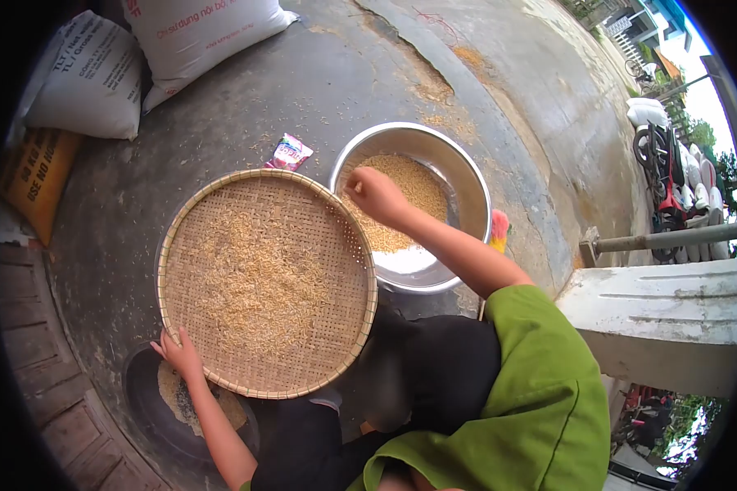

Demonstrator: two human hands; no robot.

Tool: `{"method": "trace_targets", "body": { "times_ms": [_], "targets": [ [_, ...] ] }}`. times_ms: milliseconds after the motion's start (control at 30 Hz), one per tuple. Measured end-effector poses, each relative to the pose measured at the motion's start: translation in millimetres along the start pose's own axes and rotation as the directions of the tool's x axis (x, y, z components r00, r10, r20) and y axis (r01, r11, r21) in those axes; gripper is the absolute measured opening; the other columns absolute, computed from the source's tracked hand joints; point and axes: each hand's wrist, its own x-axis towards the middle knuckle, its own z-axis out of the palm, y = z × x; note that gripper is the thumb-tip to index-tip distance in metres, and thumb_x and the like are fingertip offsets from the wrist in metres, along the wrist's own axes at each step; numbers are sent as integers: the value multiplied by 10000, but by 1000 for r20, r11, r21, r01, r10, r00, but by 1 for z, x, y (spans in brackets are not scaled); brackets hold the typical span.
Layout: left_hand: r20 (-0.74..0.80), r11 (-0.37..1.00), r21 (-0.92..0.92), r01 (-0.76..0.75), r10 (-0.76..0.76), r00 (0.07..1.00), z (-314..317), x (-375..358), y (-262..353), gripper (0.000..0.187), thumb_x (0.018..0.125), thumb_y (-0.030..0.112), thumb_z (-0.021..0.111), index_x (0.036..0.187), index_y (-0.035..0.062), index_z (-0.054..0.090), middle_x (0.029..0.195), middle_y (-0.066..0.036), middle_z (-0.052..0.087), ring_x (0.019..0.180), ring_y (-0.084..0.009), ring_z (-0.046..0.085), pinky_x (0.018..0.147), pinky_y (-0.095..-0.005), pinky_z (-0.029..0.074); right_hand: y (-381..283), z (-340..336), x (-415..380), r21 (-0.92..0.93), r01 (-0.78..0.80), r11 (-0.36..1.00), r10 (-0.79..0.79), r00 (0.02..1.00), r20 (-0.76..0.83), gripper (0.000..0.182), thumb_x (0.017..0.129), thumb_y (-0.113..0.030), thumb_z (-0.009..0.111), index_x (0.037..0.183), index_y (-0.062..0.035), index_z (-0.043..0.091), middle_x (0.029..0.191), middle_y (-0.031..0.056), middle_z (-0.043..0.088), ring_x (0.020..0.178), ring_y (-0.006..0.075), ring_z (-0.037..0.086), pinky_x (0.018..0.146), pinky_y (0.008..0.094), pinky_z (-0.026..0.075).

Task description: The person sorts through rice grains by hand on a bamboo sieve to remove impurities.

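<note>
A round woven winnowing basket (348, 327) with a pale rim tilts in front of me, rice grains (262, 278) spread over its middle. My left hand (182, 357) grips its lower left rim, some fingers pointing outward. Over the left side of a shiny metal basin (467, 176) is my right hand (374, 196), its fingers curled closed; whatever may be inside them is hidden. Golden grain (418, 188) covers much of the basin's bottom, which shows bare at the near side. Partly under the basket and my left forearm sits a dark, shallow pan (143, 385) with pale grain or husks.
White printed sacks (213, 41) and an orange sack (45, 176) stand at the upper left. A small pink packet (289, 153) lies behind the basket. Wooden panels (57, 368) line the left; a concrete ledge (655, 307) is at right. Scattered grain dots the floor.
</note>
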Motion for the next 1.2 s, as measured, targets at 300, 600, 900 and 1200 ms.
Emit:
{"method": "trace_targets", "body": {
  "times_ms": [300, 600, 900, 1200],
  "targets": [
    [6, 998, 36, 49, -49, 999, -1, 0, 3, 490, 845, 286, 521, 1210, -33, 449, 1290, -180, 417, 1305, -376, 158, 1051, -425, 186, 122, -9, -34, -346, -152, 926, 155, 988, -17, 267, 742, -152, 664, 985, -66, 592, 1006, 116, 565, 834, 247, 584, 752, 340, 464],
    [33, 999, 33, 43, -44, 998, -6, -2, 11, 498, 849, 302, 516, 1217, -26, 447, 1304, -173, 401, 1315, -362, 138, 1054, -425, 178, -25, 16, 26, -17, 384, 923, -379, 917, 123, 98, 766, -144, 606, 840, -80, 609, 869, 75, 561, 838, 264, 569, 712, 375, 473],
    [-5, 1000, -19, 25, -26, 1000, -6, -3, 10, 462, 831, 263, 544, 1188, -21, 468, 1290, -161, 417, 1312, -379, 133, 1051, -433, 177, -35, 71, 30, -108, 231, 967, -183, 923, 338, 159, 744, -172, 628, 808, -38, 574, 853, 119, 581, 821, 301, 575, 723, 394, 465],
    [2, 999, -35, 13, -13, 1000, -8, -5, 11, 453, 832, 265, 550, 1180, -17, 480, 1294, -161, 413, 1312, -380, 131, 1055, -441, 164, -39, 82, 25, -163, 97, 982, -29, 925, 379, 127, 761, -174, 589, 798, -53, 584, 864, 108, 588, 830, 286, 578, 720, 381, 465]
  ]
}}
